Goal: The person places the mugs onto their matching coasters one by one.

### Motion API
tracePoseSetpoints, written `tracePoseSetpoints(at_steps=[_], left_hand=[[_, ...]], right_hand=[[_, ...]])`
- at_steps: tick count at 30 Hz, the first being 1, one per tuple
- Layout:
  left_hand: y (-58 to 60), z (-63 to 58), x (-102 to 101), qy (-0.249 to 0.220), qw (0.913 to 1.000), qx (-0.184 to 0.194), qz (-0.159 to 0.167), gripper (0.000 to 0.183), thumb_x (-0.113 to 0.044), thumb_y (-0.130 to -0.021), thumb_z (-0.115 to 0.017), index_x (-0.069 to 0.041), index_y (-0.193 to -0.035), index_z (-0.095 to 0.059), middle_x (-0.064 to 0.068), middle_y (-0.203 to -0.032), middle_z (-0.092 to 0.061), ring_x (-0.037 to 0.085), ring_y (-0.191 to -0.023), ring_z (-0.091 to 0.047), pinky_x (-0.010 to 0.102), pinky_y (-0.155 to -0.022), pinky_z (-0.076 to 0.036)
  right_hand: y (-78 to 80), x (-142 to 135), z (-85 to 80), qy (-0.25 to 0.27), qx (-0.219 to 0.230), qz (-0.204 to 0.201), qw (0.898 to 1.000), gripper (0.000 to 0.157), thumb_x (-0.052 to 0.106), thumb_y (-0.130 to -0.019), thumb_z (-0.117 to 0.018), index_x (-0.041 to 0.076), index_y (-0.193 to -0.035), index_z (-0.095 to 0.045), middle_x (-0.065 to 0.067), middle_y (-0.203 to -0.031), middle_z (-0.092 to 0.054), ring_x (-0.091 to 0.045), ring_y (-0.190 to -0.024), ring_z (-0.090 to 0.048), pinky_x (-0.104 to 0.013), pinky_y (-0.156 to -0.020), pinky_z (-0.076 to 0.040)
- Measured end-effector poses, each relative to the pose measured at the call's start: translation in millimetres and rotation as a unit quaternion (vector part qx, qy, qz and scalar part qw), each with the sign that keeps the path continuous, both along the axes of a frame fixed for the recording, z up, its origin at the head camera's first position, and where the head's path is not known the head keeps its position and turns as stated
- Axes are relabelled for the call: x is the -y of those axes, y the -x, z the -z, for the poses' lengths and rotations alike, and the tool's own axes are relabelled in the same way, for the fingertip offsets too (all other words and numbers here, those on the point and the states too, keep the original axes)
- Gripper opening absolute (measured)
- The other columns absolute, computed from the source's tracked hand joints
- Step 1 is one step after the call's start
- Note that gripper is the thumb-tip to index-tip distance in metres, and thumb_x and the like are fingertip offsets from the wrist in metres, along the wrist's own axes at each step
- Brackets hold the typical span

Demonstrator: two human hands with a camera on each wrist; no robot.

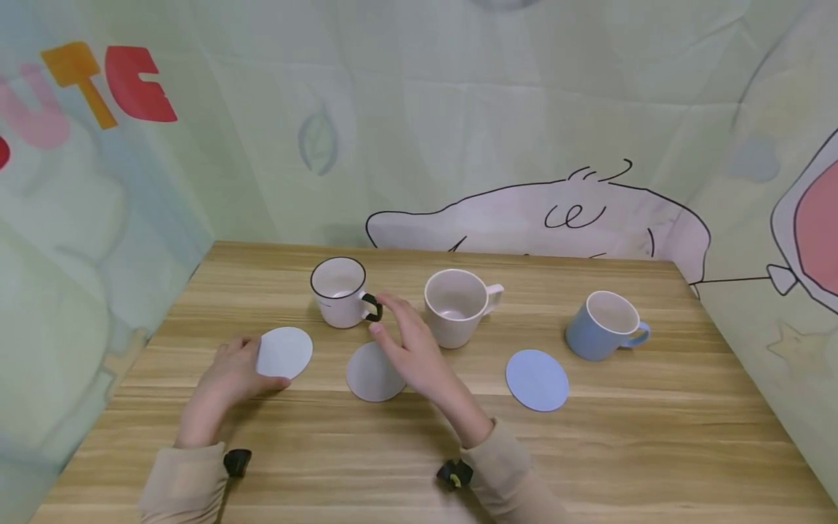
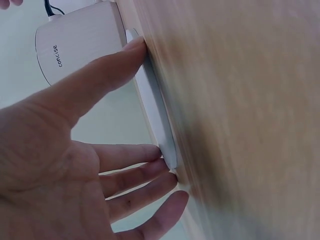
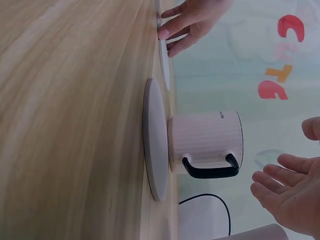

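Observation:
With its thumb and fingers at opposite edges, my left hand (image 1: 225, 375) grips a round white coaster (image 1: 285, 353) lying on the table. The left wrist view shows the coaster's thin rim (image 2: 156, 112) between them. My right hand (image 1: 422, 360) hovers, fingers extended, holding nothing. Its fingertips come near the black handle (image 1: 374, 307) of a white, black-rimmed mug (image 1: 337, 298); the right wrist view shows a gap between them. Below that hand lies a grey coaster (image 1: 369, 375), its right edge partly hidden in the head view.
A plain white mug (image 1: 452, 320) stands just beyond my right hand. Farther right are a blue coaster (image 1: 537, 380) and a blue mug (image 1: 597, 336) with its handle to the right. A printed cloth (image 1: 419, 131) hangs behind the wooden table (image 1: 366, 466).

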State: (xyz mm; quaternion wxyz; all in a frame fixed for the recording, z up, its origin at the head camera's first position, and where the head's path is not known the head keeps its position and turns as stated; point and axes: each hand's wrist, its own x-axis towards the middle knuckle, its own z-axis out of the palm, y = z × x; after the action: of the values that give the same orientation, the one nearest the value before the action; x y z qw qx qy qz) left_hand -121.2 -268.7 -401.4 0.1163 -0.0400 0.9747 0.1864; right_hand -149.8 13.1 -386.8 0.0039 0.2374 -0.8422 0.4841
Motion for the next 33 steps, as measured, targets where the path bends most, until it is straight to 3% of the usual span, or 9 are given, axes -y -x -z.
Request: tracePoseSetpoints(at_steps=[14,33], left_hand=[[0.7,1.1,2,-0.002,0.9999,0.012,-0.008,0.101,-0.044,-0.072,-0.079,0.018,-0.137,-0.033,0.038,-0.132,-0.033,0.051,-0.118,-0.031,0.066,-0.096,-0.037],[-1.1,-0.5,0,0.001,1.0,0.005,-0.004,0.099,-0.044,-0.073,-0.079,0.018,-0.136,-0.034,0.038,-0.132,-0.034,0.052,-0.118,-0.032,0.066,-0.096,-0.038]], right_hand=[[6.0,6,3.1,0.019,-0.004,0.007,1.0,0.046,0.03,-0.099,-0.05,0.015,-0.142,-0.045,-0.004,-0.144,-0.05,-0.019,-0.137,-0.043,-0.041,-0.114,-0.035],[14.1,18,5.0,0.002,0.047,0.032,0.998,0.048,0.028,-0.097,-0.052,0.013,-0.142,-0.044,-0.005,-0.146,-0.047,-0.022,-0.139,-0.04,-0.044,-0.114,-0.034]])
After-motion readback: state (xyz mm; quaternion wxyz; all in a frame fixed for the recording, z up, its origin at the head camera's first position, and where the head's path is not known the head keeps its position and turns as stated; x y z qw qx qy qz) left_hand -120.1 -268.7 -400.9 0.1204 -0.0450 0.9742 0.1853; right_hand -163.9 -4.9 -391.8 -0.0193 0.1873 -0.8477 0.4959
